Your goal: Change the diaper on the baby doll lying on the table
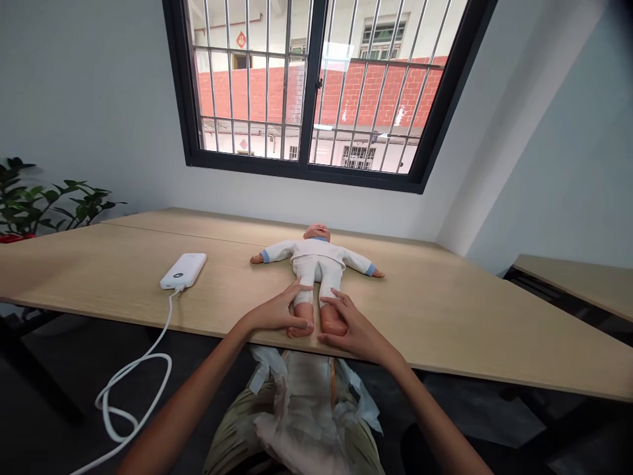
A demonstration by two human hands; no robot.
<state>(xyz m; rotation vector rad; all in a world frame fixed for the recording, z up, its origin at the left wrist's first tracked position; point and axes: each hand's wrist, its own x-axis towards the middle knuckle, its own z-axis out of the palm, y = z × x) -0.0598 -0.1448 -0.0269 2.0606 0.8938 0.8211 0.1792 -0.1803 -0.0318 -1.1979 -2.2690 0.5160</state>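
Note:
A baby doll point(316, 254) in a white long-sleeved suit with blue cuffs lies on its back on the pale wooden table point(445, 316), feet towards me. My left hand point(277, 311) grips the doll's nearer lower leg from the left, and my right hand point(346, 326) wraps the other lower leg near the foot. Both feet sit close to the table's front edge. Below that edge, a crumpled white sheet of nappy-like material point(297, 402) hangs over my olive trousers point(232, 435).
A white power bank point(182, 271) lies left of the doll, its white cable point(133, 396) looping down past the table edge. A green potted plant point(44, 198) stands at far left. A barred window point(316, 86) fills the wall behind. Another desk point(568, 284) stands at right.

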